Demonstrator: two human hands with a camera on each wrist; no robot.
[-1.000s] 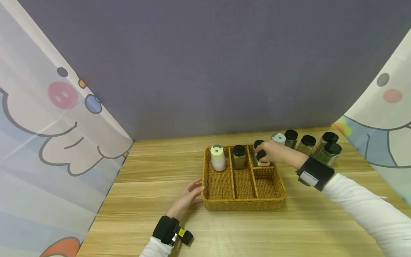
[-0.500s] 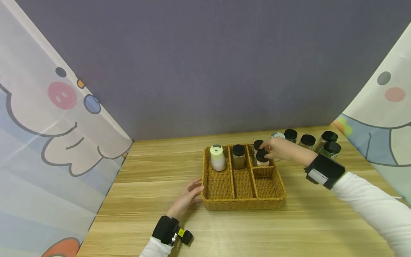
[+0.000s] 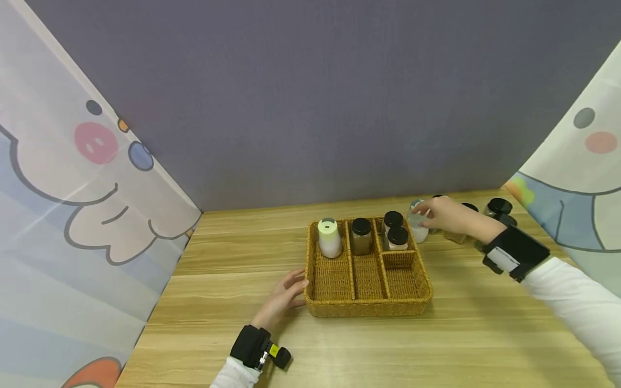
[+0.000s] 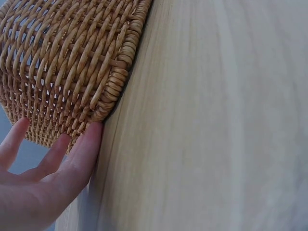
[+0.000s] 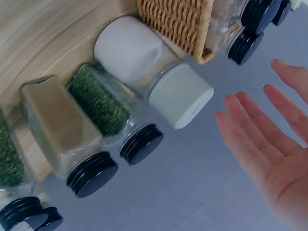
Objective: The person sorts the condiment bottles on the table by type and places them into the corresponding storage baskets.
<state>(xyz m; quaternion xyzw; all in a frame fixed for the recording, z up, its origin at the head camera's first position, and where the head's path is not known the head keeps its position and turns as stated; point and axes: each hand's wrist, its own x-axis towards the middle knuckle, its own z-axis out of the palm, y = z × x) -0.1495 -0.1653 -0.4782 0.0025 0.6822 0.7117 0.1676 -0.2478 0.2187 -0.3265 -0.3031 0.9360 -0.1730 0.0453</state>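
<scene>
Beside the wicker basket (image 3: pixel 368 302) on the table (image 3: pixel 233 258), the left hand (image 3: pixel 283 296) lay open against its left wall; fingers (image 4: pixel 72 163) touched the weave. Right of the basket, the right hand (image 5: pixel 269 144) spread open beside the white-lidded jar (image 5: pixel 159 79), holding nothing; a careless reach might topple neighbouring jars. No writing was legible.

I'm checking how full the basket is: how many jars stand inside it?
4: a white jar in the left compartment, a brown jar in the middle one, two black-lidded jars in the far right one.
</scene>
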